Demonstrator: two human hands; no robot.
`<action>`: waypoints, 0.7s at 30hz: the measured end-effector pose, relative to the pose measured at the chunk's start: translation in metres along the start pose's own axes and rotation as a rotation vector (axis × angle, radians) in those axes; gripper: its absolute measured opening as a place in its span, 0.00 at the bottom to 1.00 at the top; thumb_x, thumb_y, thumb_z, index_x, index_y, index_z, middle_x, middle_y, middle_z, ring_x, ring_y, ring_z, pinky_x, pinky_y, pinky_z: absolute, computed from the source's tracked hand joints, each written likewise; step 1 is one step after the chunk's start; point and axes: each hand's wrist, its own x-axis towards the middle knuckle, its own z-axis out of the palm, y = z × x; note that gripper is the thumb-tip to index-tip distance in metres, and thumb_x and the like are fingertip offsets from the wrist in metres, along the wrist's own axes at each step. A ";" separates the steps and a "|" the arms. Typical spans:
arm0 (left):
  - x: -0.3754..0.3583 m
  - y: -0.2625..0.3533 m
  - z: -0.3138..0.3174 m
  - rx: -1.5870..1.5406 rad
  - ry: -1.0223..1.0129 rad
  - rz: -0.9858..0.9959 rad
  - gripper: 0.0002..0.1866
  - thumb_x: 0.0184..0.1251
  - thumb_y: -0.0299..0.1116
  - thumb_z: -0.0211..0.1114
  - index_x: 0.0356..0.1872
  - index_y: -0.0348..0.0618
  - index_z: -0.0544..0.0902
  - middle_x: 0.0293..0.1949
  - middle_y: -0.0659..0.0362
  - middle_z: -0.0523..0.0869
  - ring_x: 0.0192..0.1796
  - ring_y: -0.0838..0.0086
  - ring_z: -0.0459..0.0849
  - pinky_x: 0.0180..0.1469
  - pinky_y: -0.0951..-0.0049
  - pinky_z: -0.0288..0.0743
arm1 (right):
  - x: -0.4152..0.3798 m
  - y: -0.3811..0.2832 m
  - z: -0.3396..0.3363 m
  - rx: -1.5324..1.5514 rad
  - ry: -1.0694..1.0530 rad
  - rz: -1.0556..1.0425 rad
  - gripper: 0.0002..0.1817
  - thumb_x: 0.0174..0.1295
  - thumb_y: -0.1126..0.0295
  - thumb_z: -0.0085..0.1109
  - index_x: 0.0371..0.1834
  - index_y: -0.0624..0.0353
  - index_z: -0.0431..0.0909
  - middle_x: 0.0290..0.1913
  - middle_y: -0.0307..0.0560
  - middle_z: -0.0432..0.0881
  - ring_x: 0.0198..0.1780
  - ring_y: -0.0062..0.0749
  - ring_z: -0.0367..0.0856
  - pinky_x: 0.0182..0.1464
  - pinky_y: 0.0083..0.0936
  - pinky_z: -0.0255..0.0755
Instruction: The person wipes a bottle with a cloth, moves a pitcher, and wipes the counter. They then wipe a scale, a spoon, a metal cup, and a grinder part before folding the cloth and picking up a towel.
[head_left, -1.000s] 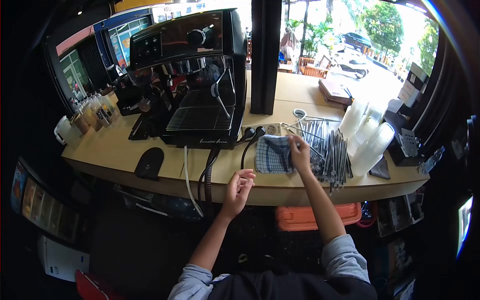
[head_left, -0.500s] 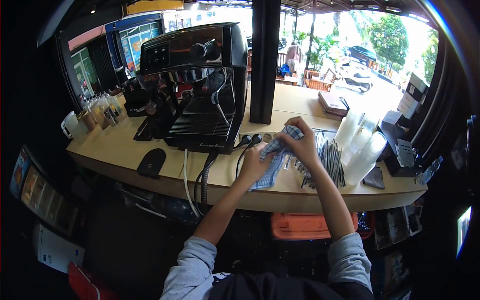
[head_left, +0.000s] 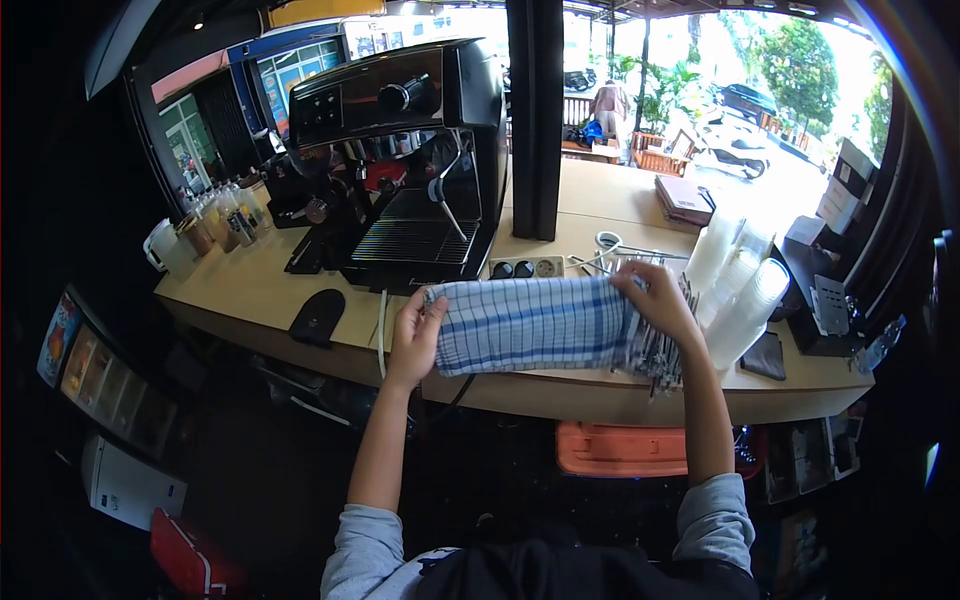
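A blue and white checked cloth (head_left: 530, 325) is stretched out flat in the air between my two hands, in front of the counter's edge. My left hand (head_left: 418, 335) pinches its left end, thumb in front. At the upper right corner, my right hand (head_left: 660, 300) is closed on the cloth, and that end looks slightly blurred. Behind the cloth lie a power strip (head_left: 545, 268) and a bundle of wrapped straws or cutlery (head_left: 665, 360), both partly covered by it.
A black espresso machine (head_left: 410, 180) stands left of a dark post (head_left: 535, 130). Stacked clear cups (head_left: 745, 310) and a black box (head_left: 820, 310) occupy the counter's right end. Bottles (head_left: 225, 215) line the far left. An orange lid (head_left: 620, 450) sits below the counter. Outside, a person (head_left: 608, 105) is visible.
The cloth was bunched between my hands and is now spread wide. My left hand has moved left and my right hand right and lower. The view has shifted slightly.
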 end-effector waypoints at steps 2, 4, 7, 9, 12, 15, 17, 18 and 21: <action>-0.008 0.010 0.008 0.269 -0.012 0.078 0.08 0.71 0.33 0.55 0.44 0.40 0.77 0.31 0.65 0.82 0.34 0.84 0.78 0.34 0.80 0.71 | -0.011 -0.003 0.005 -0.160 0.002 -0.014 0.11 0.58 0.65 0.61 0.38 0.61 0.81 0.32 0.46 0.82 0.36 0.30 0.80 0.42 0.28 0.71; -0.012 0.028 0.027 0.352 -0.177 0.199 0.08 0.69 0.32 0.57 0.41 0.39 0.79 0.30 0.59 0.83 0.33 0.80 0.80 0.34 0.79 0.72 | -0.019 -0.028 0.004 -0.228 -0.044 0.031 0.14 0.55 0.68 0.62 0.44 0.60 0.81 0.47 0.50 0.82 0.46 0.46 0.81 0.52 0.38 0.71; -0.015 0.032 0.058 0.524 -0.486 0.415 0.07 0.63 0.30 0.62 0.37 0.37 0.81 0.30 0.51 0.84 0.32 0.69 0.84 0.35 0.74 0.75 | -0.037 -0.074 0.032 0.182 -0.179 -0.253 0.22 0.50 0.68 0.68 0.50 0.62 0.77 0.50 0.53 0.80 0.51 0.40 0.79 0.55 0.32 0.70; -0.017 0.028 0.070 0.451 -0.471 0.496 0.07 0.62 0.30 0.64 0.35 0.36 0.81 0.29 0.50 0.84 0.30 0.64 0.84 0.33 0.72 0.74 | -0.046 -0.054 0.080 0.471 -0.354 -0.332 0.21 0.50 0.66 0.70 0.46 0.64 0.78 0.43 0.51 0.82 0.44 0.32 0.80 0.50 0.28 0.71; -0.022 0.020 0.056 0.534 -0.318 0.407 0.07 0.61 0.30 0.65 0.33 0.35 0.80 0.25 0.52 0.82 0.26 0.69 0.82 0.28 0.74 0.71 | -0.051 -0.012 0.096 0.481 -0.623 0.105 0.17 0.53 0.64 0.69 0.42 0.64 0.80 0.34 0.45 0.83 0.36 0.25 0.79 0.44 0.25 0.72; -0.038 0.016 0.027 0.515 -0.134 0.291 0.07 0.63 0.31 0.64 0.31 0.36 0.80 0.22 0.59 0.80 0.23 0.81 0.76 0.25 0.79 0.66 | -0.069 0.003 0.098 0.487 -0.542 0.060 0.15 0.53 0.63 0.69 0.36 0.64 0.82 0.27 0.39 0.83 0.30 0.17 0.76 0.37 0.21 0.71; -0.047 0.011 0.007 0.321 0.015 0.200 0.08 0.66 0.32 0.63 0.30 0.38 0.80 0.20 0.67 0.77 0.23 0.89 0.69 0.25 0.84 0.61 | -0.078 0.031 0.102 0.479 -0.574 0.093 0.14 0.54 0.63 0.69 0.34 0.64 0.82 0.27 0.38 0.82 0.29 0.16 0.76 0.35 0.19 0.70; -0.051 0.021 0.002 0.178 0.058 0.054 0.10 0.67 0.33 0.61 0.29 0.38 0.79 0.21 0.72 0.75 0.23 0.91 0.67 0.26 0.85 0.60 | -0.080 0.037 0.100 0.462 -0.601 0.133 0.14 0.55 0.63 0.68 0.33 0.65 0.82 0.26 0.37 0.82 0.28 0.15 0.75 0.34 0.17 0.70; -0.054 0.016 -0.018 0.166 0.140 0.101 0.11 0.68 0.35 0.60 0.30 0.39 0.78 0.20 0.72 0.71 0.23 0.91 0.63 0.24 0.86 0.55 | -0.083 0.048 0.092 0.585 -0.492 0.179 0.13 0.56 0.63 0.67 0.29 0.65 0.82 0.24 0.35 0.80 0.28 0.14 0.74 0.33 0.16 0.68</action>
